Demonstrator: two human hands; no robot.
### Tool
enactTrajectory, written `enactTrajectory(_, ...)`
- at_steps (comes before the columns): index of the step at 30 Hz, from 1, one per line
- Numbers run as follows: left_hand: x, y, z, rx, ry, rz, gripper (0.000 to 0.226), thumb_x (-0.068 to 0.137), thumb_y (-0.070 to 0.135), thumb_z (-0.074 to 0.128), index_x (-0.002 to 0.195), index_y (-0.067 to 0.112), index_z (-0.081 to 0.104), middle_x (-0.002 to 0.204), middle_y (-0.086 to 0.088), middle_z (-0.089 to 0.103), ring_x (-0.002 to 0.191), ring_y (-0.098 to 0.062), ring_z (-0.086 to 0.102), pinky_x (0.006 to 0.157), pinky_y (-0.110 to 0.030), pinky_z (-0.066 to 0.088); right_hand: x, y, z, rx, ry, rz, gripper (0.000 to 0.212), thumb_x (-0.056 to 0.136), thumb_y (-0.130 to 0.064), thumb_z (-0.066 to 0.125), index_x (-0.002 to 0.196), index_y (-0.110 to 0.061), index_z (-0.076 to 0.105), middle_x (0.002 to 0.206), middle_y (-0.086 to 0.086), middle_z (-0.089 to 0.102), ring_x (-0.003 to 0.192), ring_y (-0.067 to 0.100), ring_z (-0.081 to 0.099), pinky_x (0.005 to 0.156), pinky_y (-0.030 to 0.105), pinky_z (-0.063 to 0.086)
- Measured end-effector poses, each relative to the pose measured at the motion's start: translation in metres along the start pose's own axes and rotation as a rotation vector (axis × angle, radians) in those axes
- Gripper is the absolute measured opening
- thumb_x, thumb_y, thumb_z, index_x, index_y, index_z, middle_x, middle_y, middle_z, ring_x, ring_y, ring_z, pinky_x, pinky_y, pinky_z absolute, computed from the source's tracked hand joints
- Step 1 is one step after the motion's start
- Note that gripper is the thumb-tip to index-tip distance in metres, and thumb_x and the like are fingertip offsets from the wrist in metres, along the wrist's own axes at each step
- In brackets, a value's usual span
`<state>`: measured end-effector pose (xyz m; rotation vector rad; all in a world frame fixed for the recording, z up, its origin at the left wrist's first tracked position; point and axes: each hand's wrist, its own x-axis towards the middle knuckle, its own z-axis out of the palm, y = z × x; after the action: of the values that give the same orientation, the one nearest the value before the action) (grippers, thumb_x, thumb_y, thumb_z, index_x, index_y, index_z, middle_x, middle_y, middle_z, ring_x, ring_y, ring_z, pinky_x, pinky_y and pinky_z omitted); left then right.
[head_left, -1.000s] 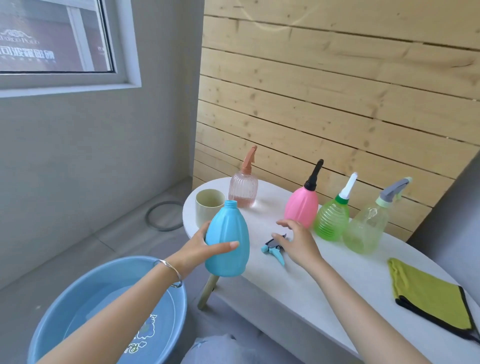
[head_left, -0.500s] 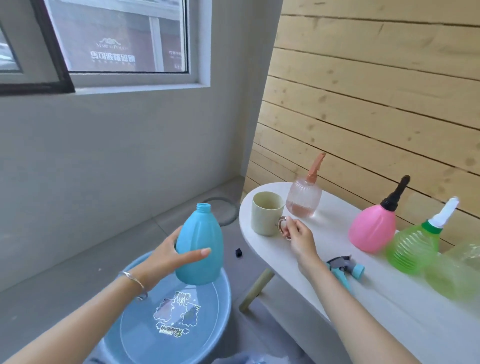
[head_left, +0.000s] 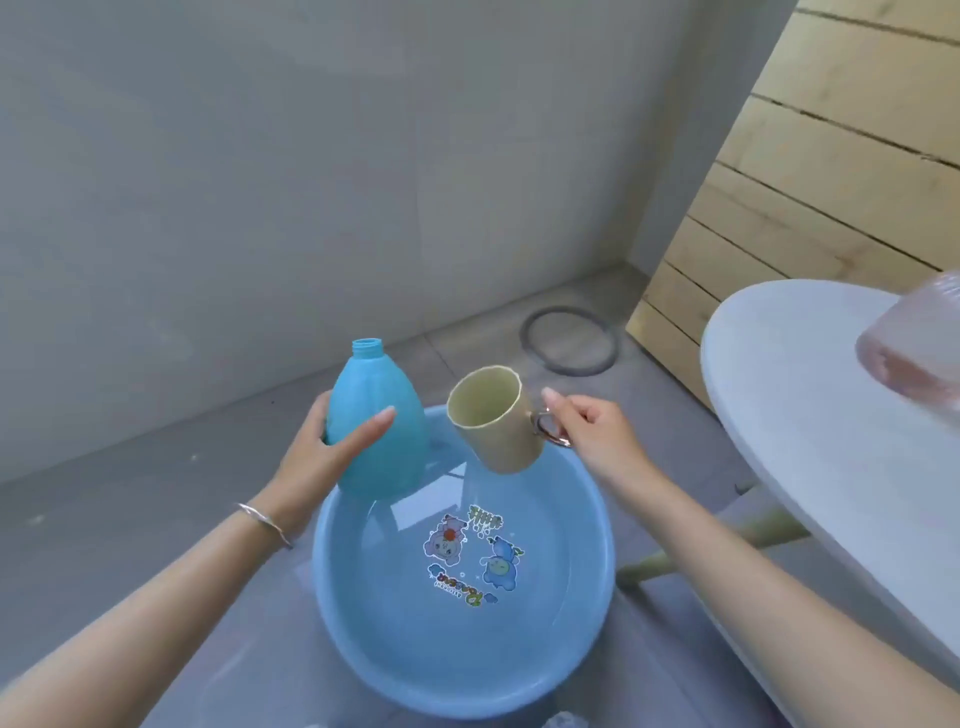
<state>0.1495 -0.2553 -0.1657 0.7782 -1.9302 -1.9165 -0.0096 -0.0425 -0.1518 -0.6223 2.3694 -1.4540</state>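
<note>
My left hand (head_left: 317, 462) grips a blue bottle (head_left: 376, 431) with no cap, held upright above the far rim of a blue basin (head_left: 587, 613) on the floor. My right hand (head_left: 592, 441) holds a pale yellow-green cup (head_left: 498, 431) by its metal ring handle. The cup is tilted with its mouth facing up and left, close beside the bottle and over the basin. The basin holds clear water, and cartoon stickers show on its bottom.
A white oval table (head_left: 810, 431) stands at the right, with a pink ribbed bottle (head_left: 914, 353) blurred at the frame edge. A dark ring (head_left: 570, 340) lies on the grey floor near the wall. Wooden planks (head_left: 810, 197) line the right wall.
My right hand took the cup by its handle off the table and carried it left over the basin. The view dropped down; my left hand keeps the blue bottle over the basin.
</note>
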Motion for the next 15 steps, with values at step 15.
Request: enactTrajectory(15, 0.044, -0.147, 0.012, -0.001, 0.058, -0.103, 0.081, 0.042, 0.054, 0.08, 0.115, 0.043, 0.049, 0.102, 0.022, 0.065, 0.087, 0.005, 0.065, 0.064, -0.014, 0.052, 0.01, 0.176, 0.101, -0.818, -0.198, -0.05, 0.048, 0.098, -0.038, 0.043, 0.055, -0.022, 0.025, 0.059, -0.004, 0.035, 0.073, 0.024, 0.037, 0.056, 0.032, 0.022)
